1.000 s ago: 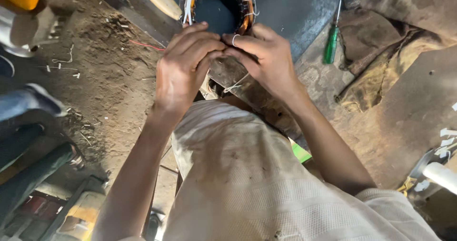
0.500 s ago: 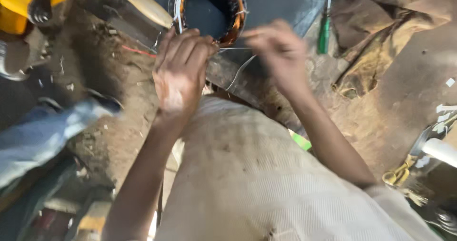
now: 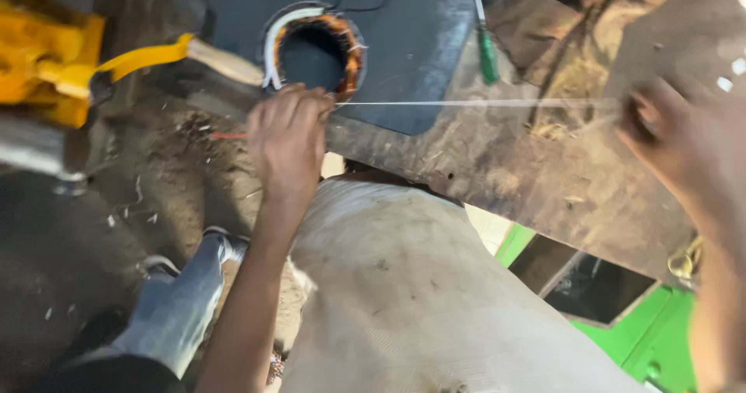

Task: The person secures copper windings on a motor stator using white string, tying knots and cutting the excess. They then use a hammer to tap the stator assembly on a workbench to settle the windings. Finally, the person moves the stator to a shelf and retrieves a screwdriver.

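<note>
Head view: left hand [image 3: 289,140] pinches a thread [image 3: 482,102] beside the copper-wound stator [image 3: 315,51]. Right hand [image 3: 684,140], blurred at 3 o'clock, grips its far end. Green screwdriver [image 3: 486,51] lies at 1 o'clock.

Repair workshop, grimy workbench [image 3: 497,160], screwdriver [image 3: 486,51]

A green-handled screwdriver [image 3: 487,57] is lying on the grimy workbench [image 3: 505,160] near crumpled brown rags [image 3: 575,43], while a yellow tool [image 3: 47,63] is sitting at the left over the dirt floor [image 3: 116,206] and a green crate [image 3: 645,331] is showing below the bench edge.
</note>
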